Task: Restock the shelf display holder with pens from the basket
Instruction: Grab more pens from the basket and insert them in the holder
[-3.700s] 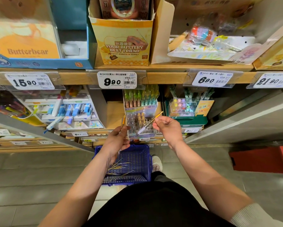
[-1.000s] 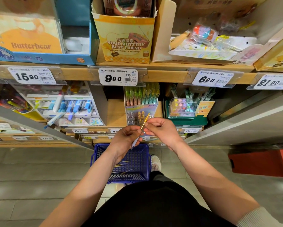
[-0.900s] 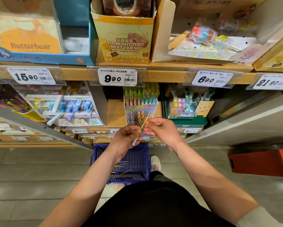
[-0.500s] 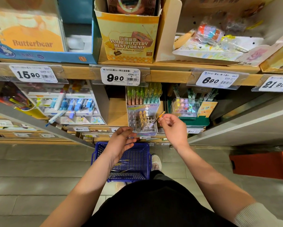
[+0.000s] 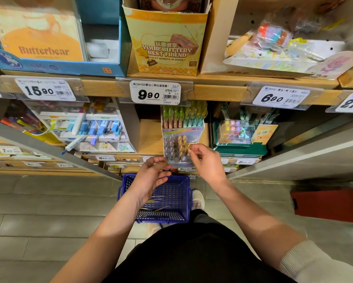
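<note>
The right hand (image 5: pixel 207 162) pinches a slim yellow pen (image 5: pixel 189 147) by its top, over the clear plastic slotted display holder (image 5: pixel 172 148) on the shelf. The left hand (image 5: pixel 151 177) hovers loosely curled just below; whether it holds anything I cannot tell. More pens (image 5: pixel 154 201) lie in the blue plastic mesh basket (image 5: pixel 181 186) on the floor. A tilted pen could miss its slot, jam against its neighbours or drop.

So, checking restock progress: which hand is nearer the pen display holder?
Right. The right hand is at the holder, pinching a pen; the left hand hangs below it, over the basket.
</note>
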Available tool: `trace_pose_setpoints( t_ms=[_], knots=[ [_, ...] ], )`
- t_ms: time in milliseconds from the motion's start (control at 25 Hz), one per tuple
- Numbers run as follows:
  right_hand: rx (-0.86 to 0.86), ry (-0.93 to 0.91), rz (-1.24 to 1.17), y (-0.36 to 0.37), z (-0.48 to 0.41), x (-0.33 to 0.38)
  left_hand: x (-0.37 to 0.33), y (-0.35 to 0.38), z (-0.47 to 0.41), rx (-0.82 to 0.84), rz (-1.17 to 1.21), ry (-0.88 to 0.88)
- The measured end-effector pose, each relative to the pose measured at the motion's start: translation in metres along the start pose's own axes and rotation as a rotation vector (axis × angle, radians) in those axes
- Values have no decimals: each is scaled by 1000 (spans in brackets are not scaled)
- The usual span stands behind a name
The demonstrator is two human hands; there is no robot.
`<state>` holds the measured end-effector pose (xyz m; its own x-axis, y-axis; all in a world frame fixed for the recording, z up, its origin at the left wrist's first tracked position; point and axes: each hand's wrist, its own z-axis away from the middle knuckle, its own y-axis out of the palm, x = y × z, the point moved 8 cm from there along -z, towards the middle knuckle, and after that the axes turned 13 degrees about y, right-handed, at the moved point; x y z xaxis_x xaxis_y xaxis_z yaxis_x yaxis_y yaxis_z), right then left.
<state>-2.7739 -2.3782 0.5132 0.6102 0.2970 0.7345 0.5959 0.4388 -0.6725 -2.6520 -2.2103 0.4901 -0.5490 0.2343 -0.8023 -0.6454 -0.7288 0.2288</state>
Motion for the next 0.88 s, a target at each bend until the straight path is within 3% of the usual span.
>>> trace_pose_setpoints(
  t_ms=[520,880],
  knots=[
    [187,104,221,24,-1,-19,-5,-3,5,10,-16,-2],
    [202,155,216,31,-6,-27,-14,-10,6,-1,-17,5]
  ],
)
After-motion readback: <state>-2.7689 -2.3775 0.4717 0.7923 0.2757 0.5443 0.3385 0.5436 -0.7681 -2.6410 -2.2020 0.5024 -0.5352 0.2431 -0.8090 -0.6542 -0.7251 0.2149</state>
